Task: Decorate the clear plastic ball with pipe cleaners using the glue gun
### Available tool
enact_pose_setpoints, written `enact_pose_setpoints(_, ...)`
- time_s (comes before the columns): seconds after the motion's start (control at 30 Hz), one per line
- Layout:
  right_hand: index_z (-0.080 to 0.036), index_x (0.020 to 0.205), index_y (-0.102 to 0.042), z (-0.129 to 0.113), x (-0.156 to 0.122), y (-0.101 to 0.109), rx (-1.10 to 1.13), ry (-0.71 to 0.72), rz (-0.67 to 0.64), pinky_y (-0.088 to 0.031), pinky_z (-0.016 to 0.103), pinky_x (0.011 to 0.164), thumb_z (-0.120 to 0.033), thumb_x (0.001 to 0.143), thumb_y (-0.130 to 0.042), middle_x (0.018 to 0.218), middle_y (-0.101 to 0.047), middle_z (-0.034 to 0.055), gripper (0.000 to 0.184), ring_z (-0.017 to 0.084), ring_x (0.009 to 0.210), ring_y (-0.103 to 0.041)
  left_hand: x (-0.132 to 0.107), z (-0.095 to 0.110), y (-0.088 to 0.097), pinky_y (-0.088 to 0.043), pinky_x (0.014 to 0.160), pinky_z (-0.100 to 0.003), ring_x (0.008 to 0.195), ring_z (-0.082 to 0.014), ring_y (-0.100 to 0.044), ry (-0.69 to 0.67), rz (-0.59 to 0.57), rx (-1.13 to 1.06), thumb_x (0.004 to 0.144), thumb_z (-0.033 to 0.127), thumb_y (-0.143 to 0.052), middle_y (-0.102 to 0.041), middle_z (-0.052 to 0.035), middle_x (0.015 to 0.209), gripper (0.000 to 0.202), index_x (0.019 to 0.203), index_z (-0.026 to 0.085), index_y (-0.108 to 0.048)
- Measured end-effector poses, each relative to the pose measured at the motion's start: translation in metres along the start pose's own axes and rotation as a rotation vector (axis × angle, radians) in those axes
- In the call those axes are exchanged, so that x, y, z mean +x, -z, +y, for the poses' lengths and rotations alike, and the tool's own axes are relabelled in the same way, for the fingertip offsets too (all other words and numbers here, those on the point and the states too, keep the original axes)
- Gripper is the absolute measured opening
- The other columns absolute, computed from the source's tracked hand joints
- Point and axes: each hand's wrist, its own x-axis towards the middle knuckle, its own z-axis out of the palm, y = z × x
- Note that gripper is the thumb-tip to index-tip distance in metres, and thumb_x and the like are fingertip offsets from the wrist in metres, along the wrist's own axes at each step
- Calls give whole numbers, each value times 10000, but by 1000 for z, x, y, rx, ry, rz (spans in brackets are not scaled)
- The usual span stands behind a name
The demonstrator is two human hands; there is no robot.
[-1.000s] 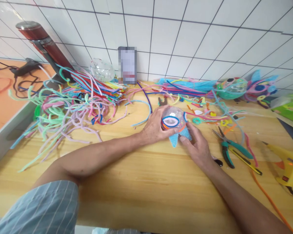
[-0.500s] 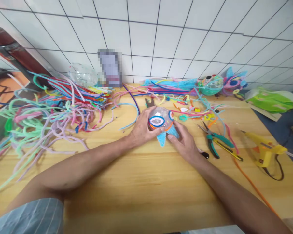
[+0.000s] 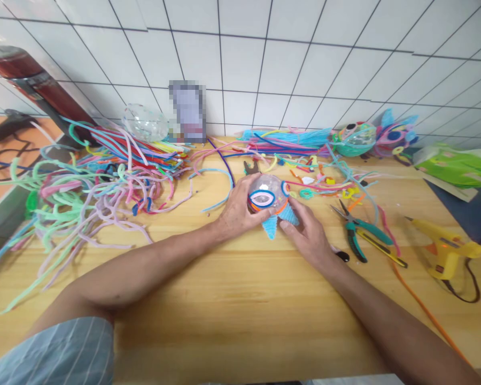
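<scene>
A clear plastic ball [image 3: 269, 188] decorated with pipe-cleaner eyes and an orange band rests on the wooden table [image 3: 232, 315]. My left hand [image 3: 238, 211] is wrapped round its left side, fingers curled on it. A light blue pipe-cleaner fin [image 3: 282, 219] sits at the ball's lower edge. My right hand [image 3: 308, 235] lies beside it with thumb and fingers pressed on the fin.
A big tangle of coloured pipe cleaners [image 3: 96, 182] covers the left of the table. Green-handled pliers [image 3: 355, 232] and a yellow glue gun [image 3: 444, 248] lie to the right. Finished ball figures [image 3: 356, 139] stand by the tiled wall. A dark red flask [image 3: 36, 88] leans at the back left.
Only the camera view shifted a little; both hands stay on the ball and fin in the same hold.
</scene>
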Motion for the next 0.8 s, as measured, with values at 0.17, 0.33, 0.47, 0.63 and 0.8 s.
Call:
enact_pose_setpoints(0.17,-266,1603,-528,-1,0,0,7,-8,-11,-487,583,1224,-540,1007,-654,1583,-623,147,669,340,1457,-594,-1,0,0,-434,1279,-567,1520,-350,-519,48,-15,-31,900,525,-799,-518,-195,1600,859,1582,217,-376)
enact_pose_setpoints(0.33,-259,1609,-517,-4,0,0,-1,-2,-21,-496,565,1219,-502,1012,-646,1573,-629,144,658,332,1456,-595,-2,0,2,-430,1284,-560,1519,-350,-519,69,-20,-38,900,545,-798,-514,-189,1600,859,1580,220,-385)
enact_pose_setpoints(0.47,-250,1614,-507,-7,0,1,7,5,-16,-498,554,1216,-507,1022,-636,1579,-621,150,659,329,1458,-591,-3,-1,3,-426,1289,-547,1531,-354,-506,74,-19,-40,884,580,-810,-495,-187,1612,904,1592,221,-377)
enact_pose_setpoints(0.63,-263,1602,-518,-9,0,0,14,8,-8,-490,563,1228,-526,1022,-639,1583,-620,141,648,328,1464,-588,-3,-1,3,-416,1298,-553,1542,-349,-497,80,-25,-18,899,539,-807,-478,-197,1630,905,1604,208,-347)
enact_pose_setpoints(0.8,-283,1629,-485,-7,-2,-1,41,-4,1,-512,576,1211,-574,1026,-626,1596,-607,145,684,329,1459,-596,-2,3,6,-438,1285,-555,1520,-345,-518,83,-34,-21,906,482,-792,-491,-195,1612,849,1581,206,-358)
